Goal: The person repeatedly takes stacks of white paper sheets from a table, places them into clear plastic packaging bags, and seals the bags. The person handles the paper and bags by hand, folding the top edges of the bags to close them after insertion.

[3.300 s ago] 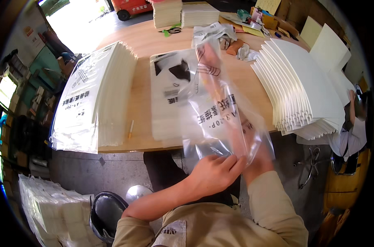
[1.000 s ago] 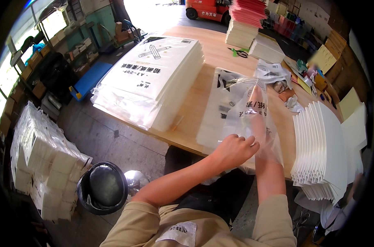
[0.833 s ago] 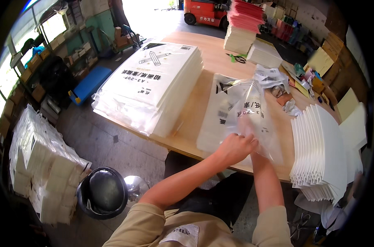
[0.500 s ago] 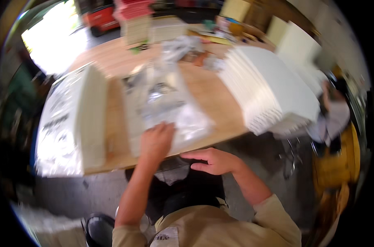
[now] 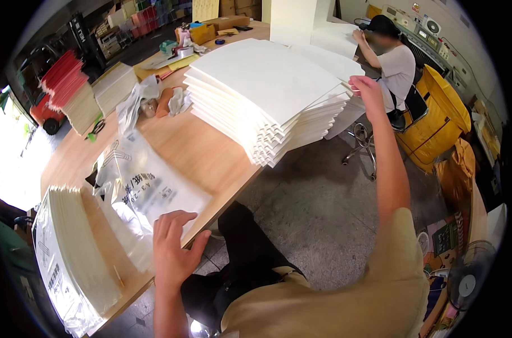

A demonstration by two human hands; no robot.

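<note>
My left hand [image 5: 176, 248] is open at the table's front edge, thumb apart from the fingers, over the near corner of a clear printed plastic bag [image 5: 149, 186]. The bag lies flat on the table. To my right, my outstretched right hand [image 5: 367, 93] has its fingers closed at the outer corner of a tall stack of white paper sheets [image 5: 267, 79]. The stack is piled in staggered, fanned bundles that jut past the table edge. At the left stands a paper stack wrapped in clear plastic [image 5: 70, 248].
The wooden table [image 5: 222, 141] holds scissors [image 5: 97, 128], crumpled plastic [image 5: 137, 101], red-topped and pale paper stacks [image 5: 70, 84], and a yellow box [image 5: 202, 34]. Another person [image 5: 394, 62] sits at the far right beside a yellow bag [image 5: 439, 118]. A wheeled chair base [image 5: 360, 143] stands on the floor.
My view has swung to the right. My right hand has moved from the table's front edge out to the white stack's corner. My left hand has drawn back from the plastic bag and opened.
</note>
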